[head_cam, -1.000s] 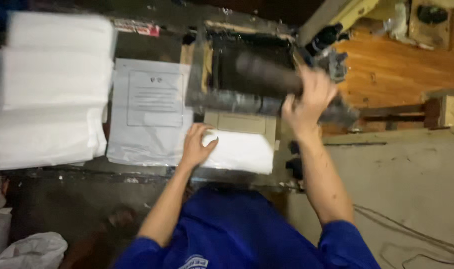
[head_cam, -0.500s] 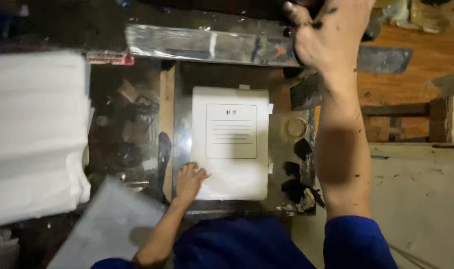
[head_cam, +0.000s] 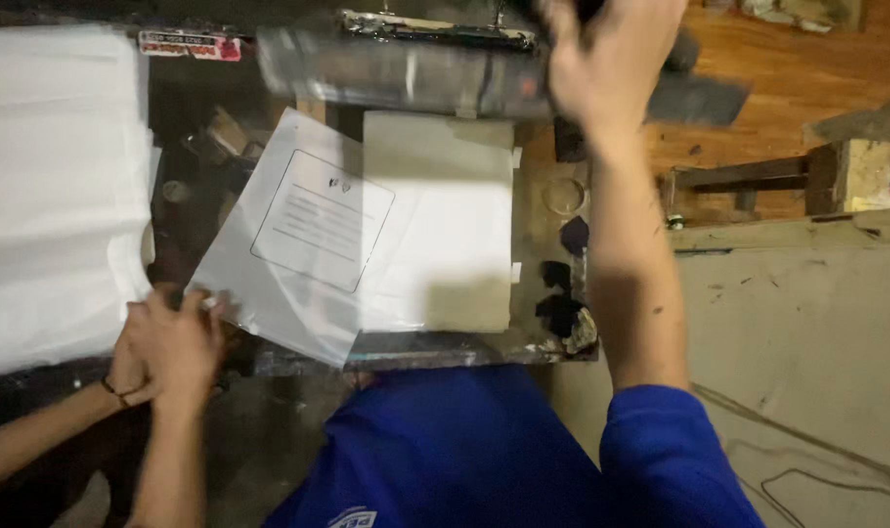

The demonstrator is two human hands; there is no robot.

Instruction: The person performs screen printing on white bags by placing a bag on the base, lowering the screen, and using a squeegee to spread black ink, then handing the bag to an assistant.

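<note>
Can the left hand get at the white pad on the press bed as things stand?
Probably not directly. The left hand grips the clear printed plastic sheet at its corner, and that sheet lies partly over the white rectangular pad. The right hand is up on the raised metal frame.

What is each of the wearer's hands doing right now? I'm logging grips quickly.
Left hand: pinching the corner of the printed plastic sheet.
Right hand: raised on the lifted press frame; its grip cannot be told.

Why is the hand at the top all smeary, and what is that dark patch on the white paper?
Head view: the right hand is motion-blurred on the raised frame; the dark patch on the white pad is a shadow; the printed sheet, pinched by the left hand, looks sharper; the white stack glares brightly.
</note>
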